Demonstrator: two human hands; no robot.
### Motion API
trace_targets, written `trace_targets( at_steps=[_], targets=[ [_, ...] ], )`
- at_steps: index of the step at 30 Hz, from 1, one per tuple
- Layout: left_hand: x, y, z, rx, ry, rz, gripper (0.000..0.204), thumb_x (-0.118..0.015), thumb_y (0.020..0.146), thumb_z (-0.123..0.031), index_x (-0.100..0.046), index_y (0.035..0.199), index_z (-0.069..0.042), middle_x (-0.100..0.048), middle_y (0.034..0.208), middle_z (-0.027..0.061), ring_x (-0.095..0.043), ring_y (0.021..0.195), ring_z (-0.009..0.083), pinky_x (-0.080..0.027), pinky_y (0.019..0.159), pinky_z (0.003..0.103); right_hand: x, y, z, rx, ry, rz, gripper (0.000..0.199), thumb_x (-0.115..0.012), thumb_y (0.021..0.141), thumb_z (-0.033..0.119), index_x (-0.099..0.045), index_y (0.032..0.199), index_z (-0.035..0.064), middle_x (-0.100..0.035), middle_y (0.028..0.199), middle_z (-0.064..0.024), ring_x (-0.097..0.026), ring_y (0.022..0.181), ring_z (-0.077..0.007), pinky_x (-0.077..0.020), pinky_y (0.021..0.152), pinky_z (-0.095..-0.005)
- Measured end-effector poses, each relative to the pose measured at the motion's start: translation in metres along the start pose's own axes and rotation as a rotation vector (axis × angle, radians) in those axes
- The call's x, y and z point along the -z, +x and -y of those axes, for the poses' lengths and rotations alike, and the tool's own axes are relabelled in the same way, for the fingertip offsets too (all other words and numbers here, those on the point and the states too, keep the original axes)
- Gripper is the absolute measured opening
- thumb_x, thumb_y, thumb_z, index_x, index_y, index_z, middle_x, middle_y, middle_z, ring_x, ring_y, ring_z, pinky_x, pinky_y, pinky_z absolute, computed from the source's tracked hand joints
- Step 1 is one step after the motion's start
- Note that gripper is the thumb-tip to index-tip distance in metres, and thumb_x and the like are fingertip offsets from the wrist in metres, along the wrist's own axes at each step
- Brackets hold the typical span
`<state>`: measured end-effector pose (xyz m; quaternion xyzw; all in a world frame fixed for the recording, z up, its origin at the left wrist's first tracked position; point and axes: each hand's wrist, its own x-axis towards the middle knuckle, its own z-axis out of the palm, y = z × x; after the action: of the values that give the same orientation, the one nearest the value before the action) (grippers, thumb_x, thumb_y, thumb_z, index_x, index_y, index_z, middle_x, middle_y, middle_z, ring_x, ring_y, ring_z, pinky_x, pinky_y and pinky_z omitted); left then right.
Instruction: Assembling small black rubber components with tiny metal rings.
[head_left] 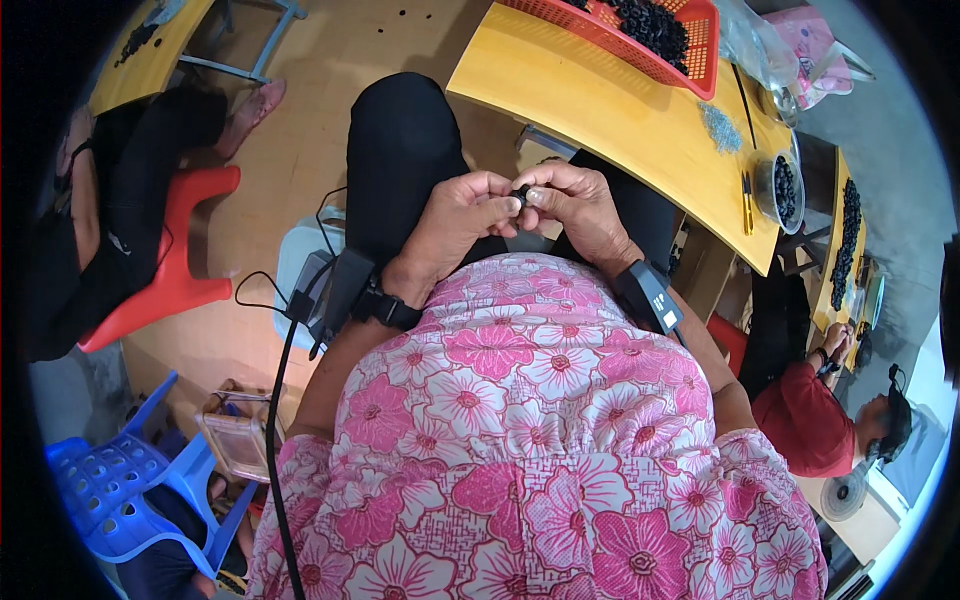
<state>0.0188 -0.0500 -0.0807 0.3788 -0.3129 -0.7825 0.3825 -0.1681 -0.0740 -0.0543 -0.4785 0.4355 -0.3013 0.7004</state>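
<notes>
Centrally, both hands meet above the lap. Left hand [462, 215] and right hand [572, 205] are curled narrow, fingertips pinched together on a small black part [521, 194] held between them; its shape is too small to tell. Each wrist carries a black strapped device: the left band [385, 305] just behind the left hand, with a cable [275, 420] running down from it, and the right band [652, 295] just behind the right hand. Nearer than the hands, a pink floral blouse [540, 440] fills the lower view. Beyond the right hand stands a yellow table [620, 110], bearing a red basket [690, 55] of black pieces at its far side and a round bowl [780, 190] of black pieces further right. Left of the left hand, well apart, sit a red chair [175, 270] and a blue stool [130, 490]. Far right, a person in red [810, 420] works at another bench.
</notes>
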Motion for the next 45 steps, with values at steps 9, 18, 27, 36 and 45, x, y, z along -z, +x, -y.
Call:
trace_targets(
  at_steps=[9, 18, 27, 36, 45],
  targets=[
    [-0.006, 0.000, -0.002, -0.112, 0.001, -0.037, 0.019, -0.063, 0.085, -0.008, -0.059, 0.100, 0.003, -0.063, 0.086, 0.0050, -0.058, 0.072, 0.0081, -0.048, 0.066, 0.020, -0.001, -0.001, -0.003, 0.055, 0.061, -0.063, 0.014, -0.058, 0.087, 0.005, -0.065, 0.098, 0.0024, -0.063, 0.071, -0.0005, -0.049, 0.053, -0.0013, -0.0309, 0.042, -0.0151],
    [-0.004, 0.002, -0.001, -0.135, 0.023, -0.027, 0.017, -0.063, 0.085, -0.007, -0.058, 0.100, -0.001, -0.062, 0.086, 0.0041, -0.058, 0.073, 0.0077, -0.048, 0.066, 0.019, -0.002, -0.001, 0.000, 0.141, -0.040, -0.084, 0.013, -0.059, 0.087, 0.005, -0.066, 0.098, 0.0022, -0.063, 0.072, -0.0016, -0.051, 0.055, -0.0016, -0.0321, 0.042, -0.0153],
    [-0.006, 0.001, -0.003, -0.153, 0.086, -0.062, 0.012, -0.060, 0.086, -0.007, -0.058, 0.097, -0.001, -0.061, 0.083, 0.0019, -0.058, 0.070, 0.0072, -0.046, 0.063, 0.018, -0.001, 0.004, 0.005, 0.531, -0.512, -0.100, 0.013, -0.062, 0.082, 0.000, -0.067, 0.093, 0.0027, -0.062, 0.082, -0.0042, -0.057, 0.072, -0.0103, -0.0465, 0.060, -0.0213],
    [-0.006, 0.001, -0.002, -0.132, 0.084, -0.085, 0.011, -0.060, 0.087, -0.007, -0.058, 0.096, -0.002, -0.061, 0.082, 0.0019, -0.058, 0.070, 0.0071, -0.045, 0.062, 0.018, -0.003, 0.001, 0.009, 0.415, -0.380, -0.066, 0.015, -0.062, 0.082, 0.000, -0.068, 0.096, 0.0031, -0.062, 0.082, -0.0058, -0.058, 0.071, -0.0110, -0.0479, 0.063, -0.0223],
    [-0.006, 0.003, -0.003, -0.135, 0.075, -0.080, 0.014, -0.061, 0.086, -0.007, -0.058, 0.098, -0.001, -0.062, 0.084, 0.0031, -0.058, 0.071, 0.0074, -0.045, 0.062, 0.018, 0.002, 0.003, 0.003, 0.254, -0.201, -0.068, 0.014, -0.063, 0.086, 0.014, -0.069, 0.092, 0.0031, -0.061, 0.078, -0.0025, -0.051, 0.057, -0.0037, -0.0335, 0.040, -0.0171]
  ],
)
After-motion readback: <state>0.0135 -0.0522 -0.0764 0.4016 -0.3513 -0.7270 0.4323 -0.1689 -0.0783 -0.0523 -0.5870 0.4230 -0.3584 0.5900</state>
